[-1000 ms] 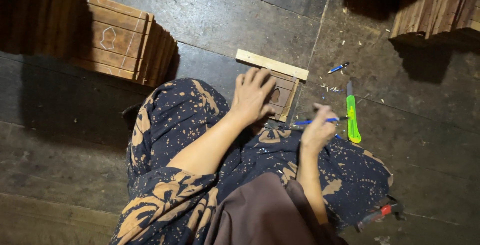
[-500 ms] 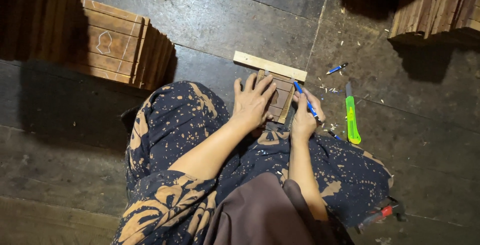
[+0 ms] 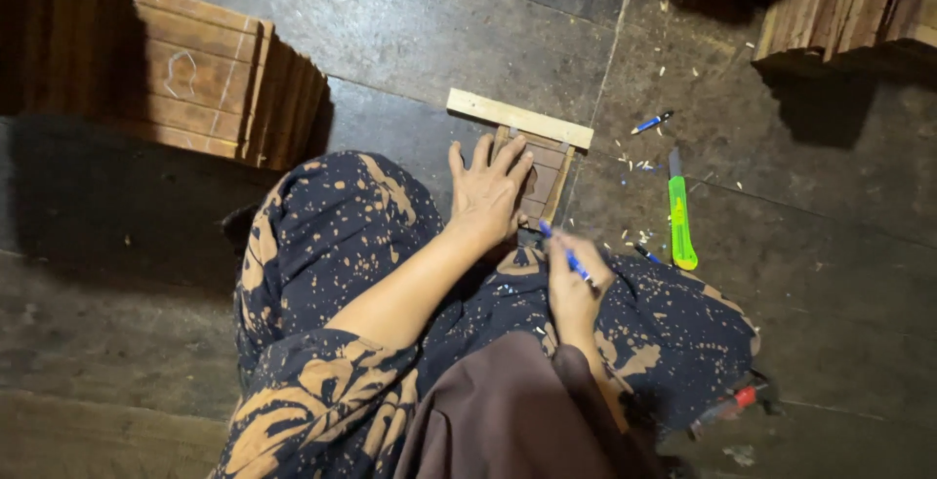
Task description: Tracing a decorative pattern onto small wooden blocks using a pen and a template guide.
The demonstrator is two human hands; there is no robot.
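A small wooden piece is shown lying on the dark floor, just beyond the knees, under a patterned skirt. A pale wooden strip lies across its far end, touching it. The left hand is laid flat on the piece with the fingers spread, so that the work is pinned to the floor. The right hand is closed in a pinch on a blue pen, whose tip is brought to the near edge of the piece.

For the marking to be done well, it is judged that downward pressure should be kept even under the spread palm, that the pen should be steadied by the heel of the hand, and that the line should be drawn away from the holding fingers.

A green utility knife lies on the floor to the right, near a second blue pen and scattered pale shavings. Stacked wooden pieces are seen at upper left, one face bearing a drawn outline, and a further stack at upper right.
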